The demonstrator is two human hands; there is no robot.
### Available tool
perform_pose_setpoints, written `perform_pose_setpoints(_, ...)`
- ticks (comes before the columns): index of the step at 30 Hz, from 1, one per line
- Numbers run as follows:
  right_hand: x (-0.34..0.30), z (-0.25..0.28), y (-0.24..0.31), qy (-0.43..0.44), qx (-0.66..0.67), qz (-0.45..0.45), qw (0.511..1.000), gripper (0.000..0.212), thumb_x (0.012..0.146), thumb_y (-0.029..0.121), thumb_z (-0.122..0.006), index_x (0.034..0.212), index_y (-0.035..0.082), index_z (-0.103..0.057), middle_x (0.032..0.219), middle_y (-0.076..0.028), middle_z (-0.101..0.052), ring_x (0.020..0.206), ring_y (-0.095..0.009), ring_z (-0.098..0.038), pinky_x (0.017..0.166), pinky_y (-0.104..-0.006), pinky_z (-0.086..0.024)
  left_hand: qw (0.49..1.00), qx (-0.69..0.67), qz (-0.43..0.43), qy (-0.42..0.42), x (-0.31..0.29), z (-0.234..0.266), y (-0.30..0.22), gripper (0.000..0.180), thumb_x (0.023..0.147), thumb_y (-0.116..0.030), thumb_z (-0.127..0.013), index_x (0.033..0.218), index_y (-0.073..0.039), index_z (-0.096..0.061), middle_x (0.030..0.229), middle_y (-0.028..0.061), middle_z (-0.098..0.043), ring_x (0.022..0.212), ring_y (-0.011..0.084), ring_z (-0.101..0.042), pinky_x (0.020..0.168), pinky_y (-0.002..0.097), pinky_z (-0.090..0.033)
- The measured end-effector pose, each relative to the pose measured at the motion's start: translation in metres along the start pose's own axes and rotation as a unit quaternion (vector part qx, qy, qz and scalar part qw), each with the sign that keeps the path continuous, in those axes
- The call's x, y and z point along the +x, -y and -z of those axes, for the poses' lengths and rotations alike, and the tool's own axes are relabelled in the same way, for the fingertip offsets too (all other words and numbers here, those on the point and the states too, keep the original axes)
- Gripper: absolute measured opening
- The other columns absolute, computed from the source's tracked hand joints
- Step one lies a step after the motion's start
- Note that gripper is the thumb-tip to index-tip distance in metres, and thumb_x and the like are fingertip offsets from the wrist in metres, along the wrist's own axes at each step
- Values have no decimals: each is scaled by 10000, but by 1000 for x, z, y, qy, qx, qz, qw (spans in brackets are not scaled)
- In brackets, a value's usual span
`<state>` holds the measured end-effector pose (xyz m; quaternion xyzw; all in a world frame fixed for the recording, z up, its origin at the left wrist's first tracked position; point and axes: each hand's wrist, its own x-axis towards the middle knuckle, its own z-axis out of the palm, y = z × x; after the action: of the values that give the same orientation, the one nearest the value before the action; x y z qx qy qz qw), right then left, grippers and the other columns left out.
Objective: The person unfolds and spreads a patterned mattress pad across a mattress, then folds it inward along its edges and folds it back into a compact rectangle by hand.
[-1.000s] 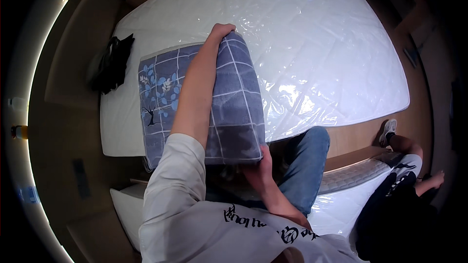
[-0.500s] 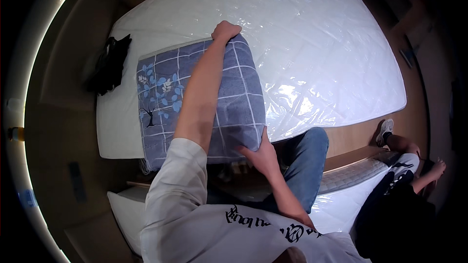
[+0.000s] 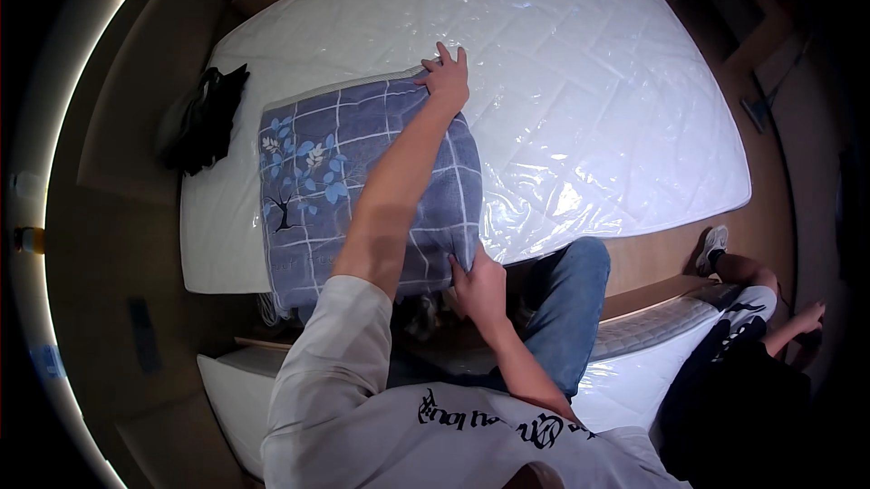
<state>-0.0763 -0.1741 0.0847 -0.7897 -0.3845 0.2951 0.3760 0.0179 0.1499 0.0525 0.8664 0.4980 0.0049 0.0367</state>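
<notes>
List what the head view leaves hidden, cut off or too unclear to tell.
Head view:
- Checked cloth: part of its middle, hidden by the left forearm.
- Right hand: some fingertips, hidden by cloth and hand.
- Mattress: far end, cut by the upper edge.
- Black item: its kind, too dark.

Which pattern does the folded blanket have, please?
The folded blanket is greyish blue with white grid lines and a blue-leaved tree print; head view.

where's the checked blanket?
Head view, left of centre: the checked blanket lies on the mattress, right of the black bundle, near-right corner in the right hand.
</notes>
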Motion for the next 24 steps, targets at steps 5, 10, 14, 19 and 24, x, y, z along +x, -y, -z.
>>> perform_pose_setpoints(5,25,22,-19,67,130,3,989,992,664,374,-712,1320,-105,-142,1232,-340,-367,1157,-381,-409,948,-344,-345,975,-179,-60,-118,-40,18,54,806,733,-426,-623,1347,-73,-239,1372,242,-208,1239,404,-278,957,542,-286)
perform_pose_setpoints(10,103,16,-46,84,163,-49,982,1074,662,562,-642,1323,-120,-139,1257,-335,-361,1180,-343,-406,968,-329,-327,956,-110,107,-251,-176,38,217,798,744,-557,-547,1290,-17,-330,1329,227,-325,1265,326,-276,992,549,-203)
perform_pose_setpoints(14,119,-15,-33,17,66,1,998,936,685,532,-629,1282,-97,-277,1209,-313,-426,1142,-363,-444,940,-342,-356,916,-212,326,-100,-285,6,333,789,752,-514,-578,1283,19,-340,1271,223,-411,1172,320,-412,978,423,-308)
perform_pose_setpoints(19,113,6,-5,-33,-50,34,998,592,758,434,-589,1093,-52,-544,978,-260,-593,963,-368,-566,825,-380,-432,761,-614,210,4,-312,-9,326,674,807,-466,-550,1206,66,-436,1132,170,-536,1019,216,-530,868,314,-413)
perform_pose_setpoints(24,111,37,-23,-103,25,96,990,418,800,367,-564,996,1,-616,857,-212,-636,867,-318,-614,758,-358,-451,732,-655,184,33,-295,-1,311,628,827,-431,-531,1196,70,-444,1098,179,-557,987,237,-549,851,332,-422)
